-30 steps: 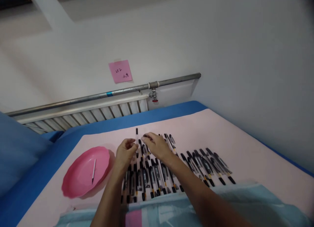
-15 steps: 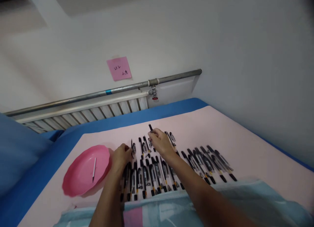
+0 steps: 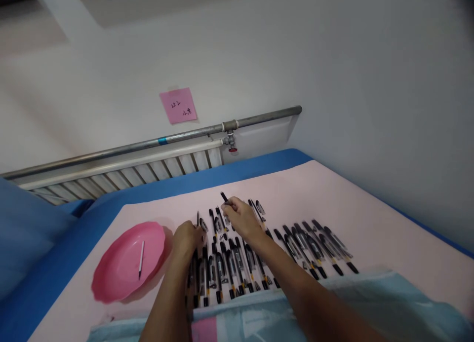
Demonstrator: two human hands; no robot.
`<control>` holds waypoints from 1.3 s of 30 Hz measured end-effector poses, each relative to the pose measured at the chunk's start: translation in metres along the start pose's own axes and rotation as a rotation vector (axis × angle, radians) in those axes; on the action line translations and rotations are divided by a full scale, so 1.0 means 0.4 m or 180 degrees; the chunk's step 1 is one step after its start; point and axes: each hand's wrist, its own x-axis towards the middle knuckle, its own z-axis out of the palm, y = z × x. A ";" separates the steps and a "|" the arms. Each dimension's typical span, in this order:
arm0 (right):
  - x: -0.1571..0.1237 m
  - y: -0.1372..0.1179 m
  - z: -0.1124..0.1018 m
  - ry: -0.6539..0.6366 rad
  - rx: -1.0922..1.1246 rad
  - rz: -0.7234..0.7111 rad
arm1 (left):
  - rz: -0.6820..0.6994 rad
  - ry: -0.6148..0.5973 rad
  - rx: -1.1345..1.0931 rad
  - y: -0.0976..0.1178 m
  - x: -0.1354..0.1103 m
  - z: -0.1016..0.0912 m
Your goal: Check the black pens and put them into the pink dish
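My right hand (image 3: 240, 217) pinches a pen, whose black end (image 3: 224, 196) points up and away from me; its lower part is hidden by the fingers. My left hand (image 3: 188, 234) is closed at the left end of the upper row, its fingertips at a thin dark pen part (image 3: 198, 217). A clear-bodied black pen piece (image 3: 203, 225) lies right beside those fingertips. Between my hands are a few more black pen pieces (image 3: 217, 224). Below them, a dense row of black pens with clear parts (image 3: 229, 265) lies partly under my forearms.
A pink scalloped dish (image 3: 111, 278) holding one slim white stick with a dark tip (image 3: 141, 258) stands at the left. More black pens (image 3: 314, 243) lie to the right on the pale pink sheet (image 3: 370, 228). Behind are a radiator (image 3: 163, 170) and a pipe with a red-handled valve (image 3: 232, 149).
My right hand has shifted slightly left and down with the pen. The left hand has moved a little right and down, and the pen piece beside its fingertips is now more tilted.
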 end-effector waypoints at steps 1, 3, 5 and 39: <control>0.000 0.002 0.002 -0.0021 -0.0068 -0.0026 | 0.0015 0.0023 -0.0212 -0.001 0.001 -0.005; -0.004 0.006 0.009 -0.0089 -0.0239 -0.0112 | 0.0081 0.0044 -0.0741 0.002 0.001 -0.021; -0.012 0.010 0.021 -0.0250 -0.0447 -0.0292 | 0.0169 -0.0010 -0.1333 0.009 -0.004 -0.038; -0.059 0.027 0.069 -0.0850 -0.0936 -0.0931 | 0.0150 -0.0339 -0.5141 0.064 -0.061 -0.082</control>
